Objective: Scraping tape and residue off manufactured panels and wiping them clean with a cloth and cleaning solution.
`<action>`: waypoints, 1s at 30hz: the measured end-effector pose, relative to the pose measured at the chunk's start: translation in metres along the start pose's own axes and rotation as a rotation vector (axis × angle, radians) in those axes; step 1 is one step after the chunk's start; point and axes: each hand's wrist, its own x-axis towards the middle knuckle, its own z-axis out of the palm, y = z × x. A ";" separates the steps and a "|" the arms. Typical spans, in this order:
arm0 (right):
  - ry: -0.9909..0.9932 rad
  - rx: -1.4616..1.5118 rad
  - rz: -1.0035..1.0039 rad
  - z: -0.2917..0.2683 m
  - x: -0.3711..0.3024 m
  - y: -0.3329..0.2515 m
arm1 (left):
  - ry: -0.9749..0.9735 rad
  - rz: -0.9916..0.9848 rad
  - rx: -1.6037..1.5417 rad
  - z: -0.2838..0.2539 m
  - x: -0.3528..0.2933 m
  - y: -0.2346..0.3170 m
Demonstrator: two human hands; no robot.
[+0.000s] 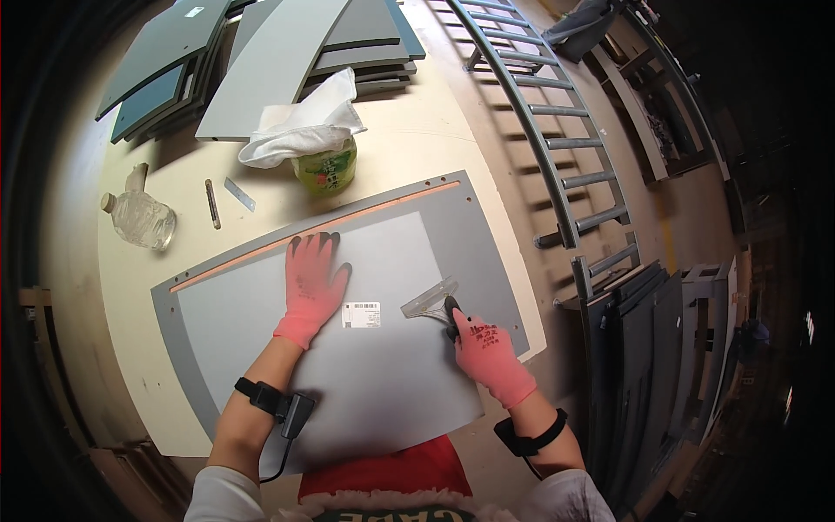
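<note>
A grey board [474, 235] lies at a tilt on the table in front of me, with a long orange-toned groove near its far edge. My left hand [313, 283], in a pink glove with dark fingertips, is spread flat on the board with nothing in it. Just right of that hand is a white printed label [362, 315] on the board's face. My right hand [491, 352], gloved alike, is closed around the handle of a wide-bladed scraper [429, 300]. The scraper's blade is over the board, pointing up and left; whether it touches the surface I cannot tell.
Beyond the board stand a green pack [327, 170] with a white cloth [304, 122] on top, a clear bottle [141, 217], a dark pen-like tool [212, 204] and a thin blade [239, 194]. Stacked panels [270, 65] fill the far side. A roller conveyor [561, 148] runs along the right.
</note>
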 end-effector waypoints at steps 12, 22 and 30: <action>0.049 -0.112 -0.275 -0.056 0.095 0.032 | 0.319 -0.201 -0.096 -0.029 -0.091 -0.050; -0.153 -0.400 -0.687 -0.101 0.153 -0.015 | 0.343 -1.010 -0.027 -0.070 -0.330 -0.037; -0.177 -0.494 -0.872 -0.096 0.168 -0.123 | 0.335 -1.151 0.063 -0.052 -0.424 0.014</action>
